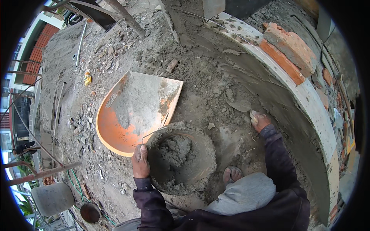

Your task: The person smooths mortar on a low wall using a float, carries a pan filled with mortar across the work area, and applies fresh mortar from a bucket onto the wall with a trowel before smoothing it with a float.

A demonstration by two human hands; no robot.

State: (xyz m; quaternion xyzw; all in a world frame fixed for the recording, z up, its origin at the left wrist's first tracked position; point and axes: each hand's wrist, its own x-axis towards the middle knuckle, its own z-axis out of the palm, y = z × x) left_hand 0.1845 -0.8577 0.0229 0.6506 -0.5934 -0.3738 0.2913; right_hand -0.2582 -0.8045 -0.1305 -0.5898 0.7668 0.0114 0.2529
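Observation:
A mortar-caked bucket stands upright before me with a lump of wet grey mortar inside. My left hand is closed on its thin wire handle at the left side of the rim. To the right, my right hand grips a trowel by its handle, mostly hidden in the fist. The trowel's blade lies low over loose mortar on the ground, near the foot of a freshly plastered low wall.
A cut-open orange plastic container, crusted with cement, lies left of the bucket. Broken bricks rest on the wall's pale top, along a taut string. Metal poles, a grey drum and a round tin are at left.

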